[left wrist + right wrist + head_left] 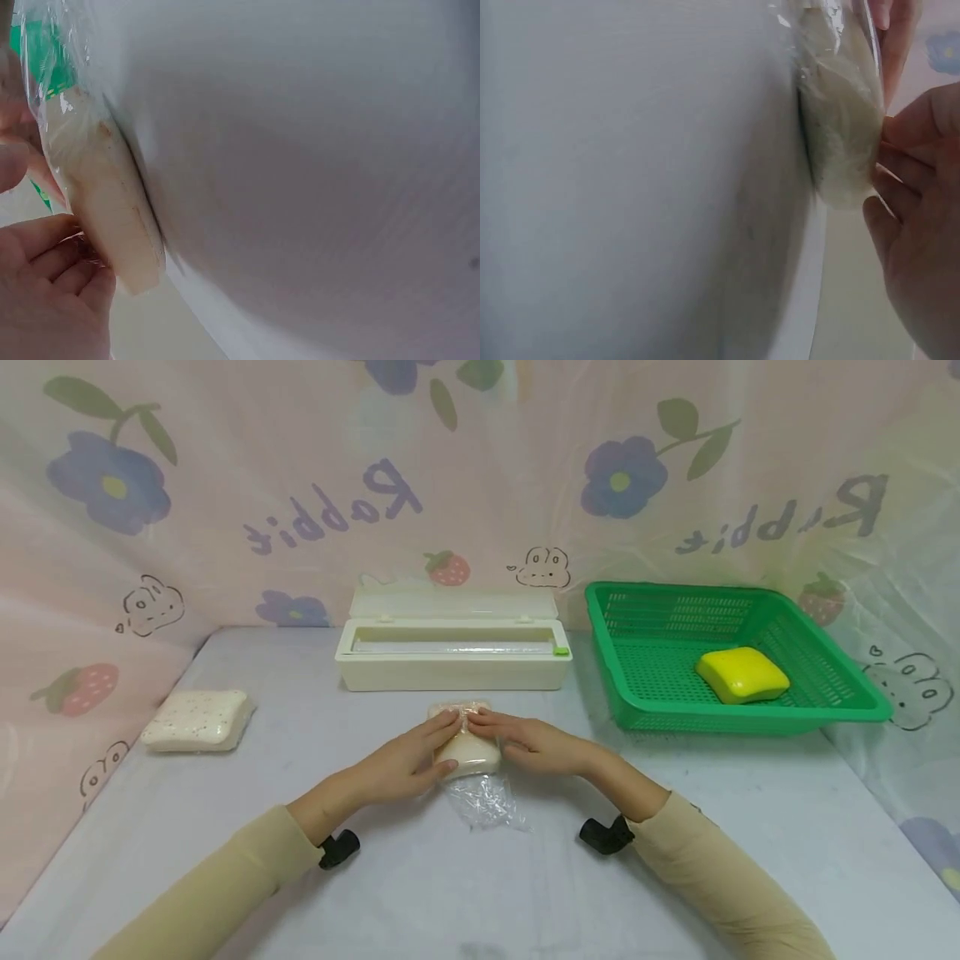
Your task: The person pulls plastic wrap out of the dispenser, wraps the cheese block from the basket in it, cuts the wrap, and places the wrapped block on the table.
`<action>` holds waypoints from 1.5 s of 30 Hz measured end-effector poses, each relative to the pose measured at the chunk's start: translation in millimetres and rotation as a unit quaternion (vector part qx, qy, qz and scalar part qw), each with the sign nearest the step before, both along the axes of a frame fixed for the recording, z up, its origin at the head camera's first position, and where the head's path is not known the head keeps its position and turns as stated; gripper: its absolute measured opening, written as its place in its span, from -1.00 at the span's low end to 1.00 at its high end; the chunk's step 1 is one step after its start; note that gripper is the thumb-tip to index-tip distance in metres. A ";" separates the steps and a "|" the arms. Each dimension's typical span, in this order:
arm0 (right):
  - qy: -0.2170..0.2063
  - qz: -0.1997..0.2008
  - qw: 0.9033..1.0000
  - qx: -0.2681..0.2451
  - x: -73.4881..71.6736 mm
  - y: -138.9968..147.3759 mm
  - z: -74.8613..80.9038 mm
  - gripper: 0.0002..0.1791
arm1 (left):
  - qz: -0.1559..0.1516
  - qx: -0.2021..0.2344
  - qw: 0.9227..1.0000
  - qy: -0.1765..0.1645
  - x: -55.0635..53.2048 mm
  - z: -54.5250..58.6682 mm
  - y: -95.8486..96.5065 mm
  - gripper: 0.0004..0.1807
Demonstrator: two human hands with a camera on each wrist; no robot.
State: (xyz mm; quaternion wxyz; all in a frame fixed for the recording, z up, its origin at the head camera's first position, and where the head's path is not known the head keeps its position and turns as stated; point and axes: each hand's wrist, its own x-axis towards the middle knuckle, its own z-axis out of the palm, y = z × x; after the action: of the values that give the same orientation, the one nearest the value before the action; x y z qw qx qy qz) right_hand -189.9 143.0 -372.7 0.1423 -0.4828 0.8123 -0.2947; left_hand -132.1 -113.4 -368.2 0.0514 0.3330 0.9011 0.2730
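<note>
A cream-coloured, pillow-shaped block (468,753) lies on the table in clear plastic film (483,800), whose loose end spreads toward me. My left hand (401,764) rests its extended fingers on the block's far part, with the thumb along its left side. From the other side, my right hand (540,743) lays its fingers over the far right part, close to the left fingertips. Both wrist views show the block's side, with film over the block (112,202) and the fingers touching its edge. The hands hide part of its top.
Behind the block stands a white film dispenser box (453,675), lid raised, a roll inside. A green basket (750,718) at right holds a yellow pillow-shaped block (742,675). A speckled white block (198,720), film-wrapped, lies at left. Printed curtain (480,485) encloses the table.
</note>
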 end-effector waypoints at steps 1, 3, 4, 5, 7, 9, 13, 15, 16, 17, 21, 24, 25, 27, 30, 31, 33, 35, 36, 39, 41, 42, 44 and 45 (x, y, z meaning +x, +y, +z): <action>0.006 0.009 1.000 0.017 1.4 0.7 -0.6 -0.43 | -0.005 -0.011 1.000 -0.003 0.7 -0.7 -0.2 -0.33; 0.010 0.021 0.999 0.040 3.5 1.1 -2.8 -0.38 | -0.011 -0.031 0.999 -0.009 2.0 -1.6 -0.3 -0.31; 0.011 0.023 0.999 0.046 4.4 1.2 -3.9 -0.37 | -0.012 -0.041 0.999 -0.009 2.4 -2.3 -0.2 -0.30; 0.011 0.022 0.999 0.047 5.4 1.2 -4.3 -0.37 | -0.013 -0.050 0.999 -0.006 2.8 -2.9 -0.1 -0.30; 0.017 0.018 0.999 0.043 6.8 1.0 -4.7 -0.37 | -0.009 -0.062 0.998 0.000 3.7 -3.8 0.6 -0.30; 0.021 0.013 0.999 0.025 8.0 1.6 -3.8 -0.35 | 0.000 -0.064 0.998 0.011 4.8 -4.2 0.9 -0.33; 0.028 0.003 0.999 -0.017 9.6 3.8 -1.1 -0.19 | 0.018 -0.037 0.998 0.039 8.1 -3.7 0.8 -0.44; 0.041 0.006 0.999 -0.015 10.6 4.9 -0.3 -0.12 | 0.016 -0.026 0.998 0.047 10.0 -3.1 0.6 -0.44; 0.046 0.008 0.999 -0.007 11.3 5.3 -0.5 -0.12 | 0.013 -0.024 0.998 0.048 10.5 -3.6 0.6 -0.42; 0.054 0.010 0.999 0.003 11.9 5.6 -1.0 -0.12 | 0.012 -0.026 0.999 0.045 11.0 -4.0 0.6 -0.39; 0.075 0.013 0.997 0.033 12.7 4.4 -4.3 -0.14 | 0.020 -0.037 0.998 0.036 10.9 -5.1 2.6 -0.28; 0.086 0.006 0.996 0.033 12.2 2.1 -5.6 -0.20 | 0.044 -0.037 0.998 0.036 8.9 -4.5 6.3 -0.26; 0.090 0.002 0.995 0.031 12.0 1.3 -5.5 -0.22 | 0.053 -0.037 0.997 0.037 7.8 -4.4 7.8 -0.26; 0.094 -0.005 0.995 0.030 12.2 -0.2 -4.3 -0.26 | 0.067 -0.034 0.997 0.033 6.9 -3.5 11.2 -0.24; 0.087 -0.016 0.996 0.032 12.9 -1.7 -1.6 -0.28 | 0.080 -0.040 0.996 0.027 6.8 -3.0 16.2 -0.18; 0.081 -0.018 0.996 0.031 13.0 -2.1 -0.7 -0.29 | 0.082 -0.042 0.995 0.029 6.9 -3.2 17.3 -0.18; 0.070 -0.018 0.997 0.027 12.8 -2.7 0.2 -0.30 | 0.084 -0.048 0.994 0.041 7.5 -3.4 18.8 -0.21; 0.056 -0.018 0.998 0.016 12.5 -2.9 0.5 -0.31 | 0.086 -0.047 0.994 0.055 7.9 -3.5 19.1 -0.29; 0.046 -0.020 0.999 0.010 12.3 -2.8 0.2 -0.32 | 0.086 -0.045 0.993 0.061 8.0 -3.6 18.9 -0.34; 0.018 -0.032 0.999 -0.013 11.4 -2.5 -1.2 -0.36 | 0.086 -0.034 0.994 0.063 8.4 -3.2 18.5 -0.43; 0.002 -0.046 0.999 -0.029 10.4 -3.3 -2.6 -0.40 | 0.088 -0.027 0.994 0.056 8.6 -2.7 18.4 -0.45; -0.004 -0.056 0.998 -0.036 9.9 -3.9 -3.3 -0.44 | 0.090 -0.024 0.994 0.052 8.9 -2.7 18.5 -0.46; -0.013 -0.076 0.996 -0.053 9.0 -5.2 -5.5 -0.49 | 0.095 -0.018 0.994 0.046 9.2 -3.1 19.0 -0.46; -0.018 -0.088 0.994 -0.061 8.5 -5.8 -6.6 -0.51 | 0.097 -0.016 0.994 0.045 9.4 -3.2 19.4 -0.46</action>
State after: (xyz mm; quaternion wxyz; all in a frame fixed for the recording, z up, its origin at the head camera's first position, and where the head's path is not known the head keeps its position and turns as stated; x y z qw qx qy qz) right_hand -181.4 137.2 -379.3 0.1005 -0.4121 0.8294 -0.3634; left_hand -122.7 -94.0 -371.4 -0.0109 0.2549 0.9348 0.2471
